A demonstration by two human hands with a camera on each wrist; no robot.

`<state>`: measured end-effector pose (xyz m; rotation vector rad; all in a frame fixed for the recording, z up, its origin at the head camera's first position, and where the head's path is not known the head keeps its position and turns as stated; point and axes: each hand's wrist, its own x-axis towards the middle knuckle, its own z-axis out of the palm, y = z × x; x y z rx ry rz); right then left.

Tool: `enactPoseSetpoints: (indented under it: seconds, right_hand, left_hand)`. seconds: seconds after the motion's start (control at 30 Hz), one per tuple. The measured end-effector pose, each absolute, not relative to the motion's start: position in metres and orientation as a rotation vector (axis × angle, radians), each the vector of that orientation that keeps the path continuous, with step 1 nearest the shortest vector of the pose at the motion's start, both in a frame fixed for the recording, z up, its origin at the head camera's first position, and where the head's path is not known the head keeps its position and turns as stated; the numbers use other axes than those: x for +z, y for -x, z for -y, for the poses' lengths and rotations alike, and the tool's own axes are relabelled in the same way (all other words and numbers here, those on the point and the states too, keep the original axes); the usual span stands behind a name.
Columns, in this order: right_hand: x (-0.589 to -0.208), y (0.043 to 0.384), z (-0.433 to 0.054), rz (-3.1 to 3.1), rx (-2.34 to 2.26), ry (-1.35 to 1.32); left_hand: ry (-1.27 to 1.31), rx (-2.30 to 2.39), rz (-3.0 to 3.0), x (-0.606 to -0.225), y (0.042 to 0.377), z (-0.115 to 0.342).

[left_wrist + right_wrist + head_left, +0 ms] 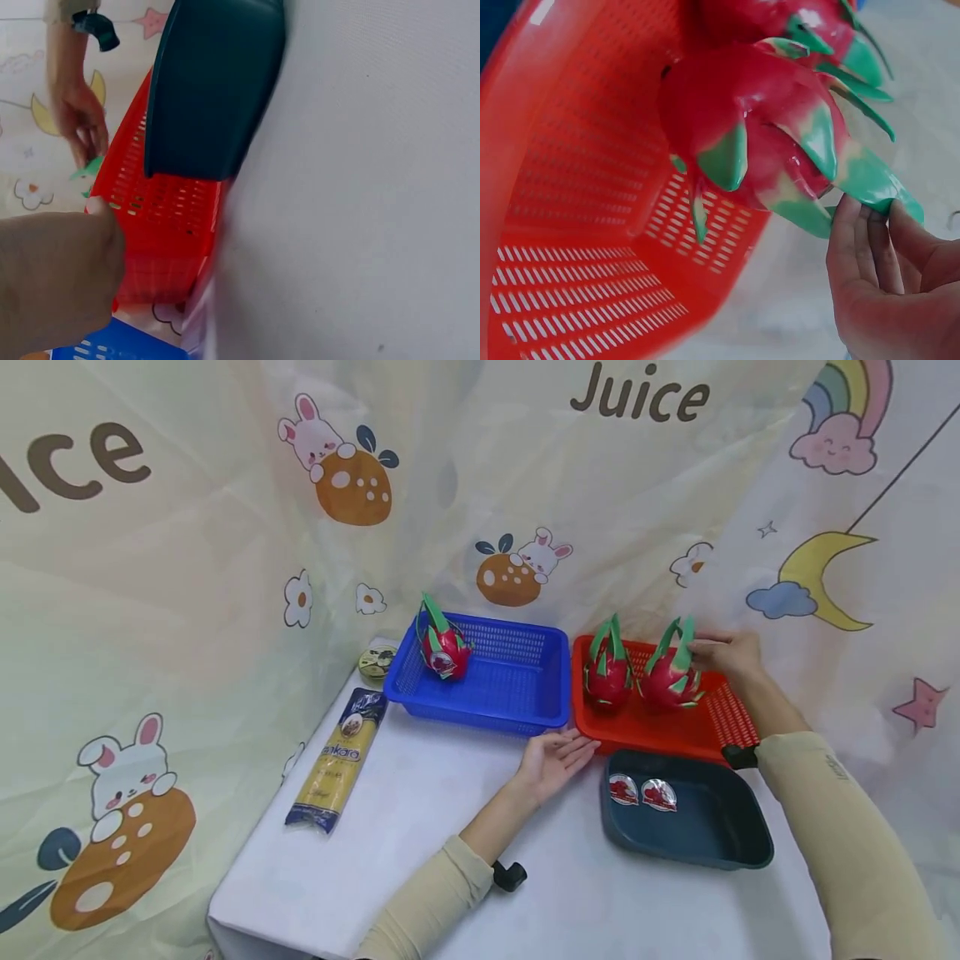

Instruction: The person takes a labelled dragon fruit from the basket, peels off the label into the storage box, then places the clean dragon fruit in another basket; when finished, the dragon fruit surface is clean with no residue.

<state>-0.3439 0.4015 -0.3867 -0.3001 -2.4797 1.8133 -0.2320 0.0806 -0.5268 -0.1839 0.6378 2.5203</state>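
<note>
In the head view, my right hand (729,656) is at the right of the red basket (652,739). Its thumb and fingers pinch a green leaf tip of a dragon fruit (742,112), seen closely in the right wrist view. That fruit stands over the basket beside a second dragon fruit (607,678); whether it touches the basket floor I cannot tell. My left hand (551,762) has its palm turned up and fingers extended, close to the red basket's front left corner. Contact there is unclear. A third dragon fruit (444,653) sits in the blue basket (480,720).
A dark teal bin (690,852) stands in front of the red basket, with two round stickers (659,795) in it. Along the left table edge lie a yellow pasta packet (337,768) and a round tin (375,664). A printed curtain (450,485) hangs behind the table.
</note>
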Motion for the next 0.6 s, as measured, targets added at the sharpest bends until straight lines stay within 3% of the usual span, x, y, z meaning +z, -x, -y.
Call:
enactPoseSetpoints:
  seconds: [0.33,0.6]
  right_hand:
    - [-0.406,0.370,-0.408,2.541,1.823,0.318]
    - [-0.402,0.371,-0.397,2.776,1.556,0.258]
  left_hand:
    - [0.154,2.526,-0.623,-0.532,0.233,-0.085]
    - [0.156,2.498,-0.661,-0.531,0.235,-0.078]
